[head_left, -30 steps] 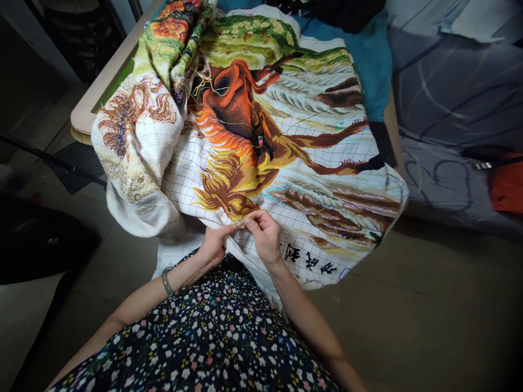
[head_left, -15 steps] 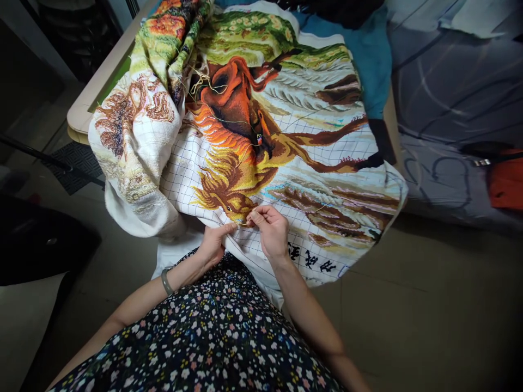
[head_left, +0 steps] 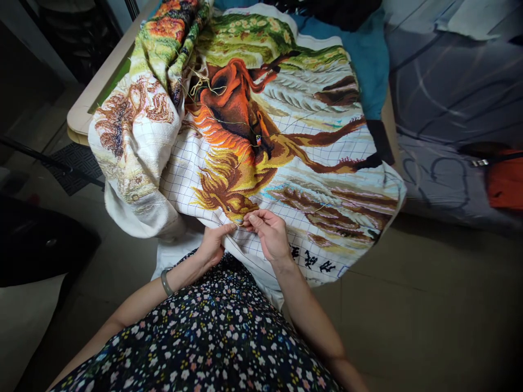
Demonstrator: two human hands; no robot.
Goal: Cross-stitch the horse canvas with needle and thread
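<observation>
A large cross-stitch cloth [head_left: 261,237] with a printed grid and stitched horses spreads from the table down to my lap. My left hand [head_left: 212,243] grips its near edge, thumb on top and fingers underneath. Just right of that thumb, by the stitched yellow horse head [head_left: 235,206], my right hand [head_left: 269,231] is closed in a pinch at the cloth's surface. Whatever lies between its fingertips is too small to make out. Loose yellowish thread [head_left: 204,84] lies over the orange horse higher up.
A bunched, stitched part of the cloth [head_left: 143,141] hangs over the left side of the wooden table [head_left: 81,111]. Beyond it lies a teal cloth [head_left: 370,65]. To the right are a grey patterned cover [head_left: 441,98] and an orange item [head_left: 506,182].
My right hand has shifted slightly left and down, its pinched fingertips closer to my left thumb. My left hand stays on the cloth's edge.
</observation>
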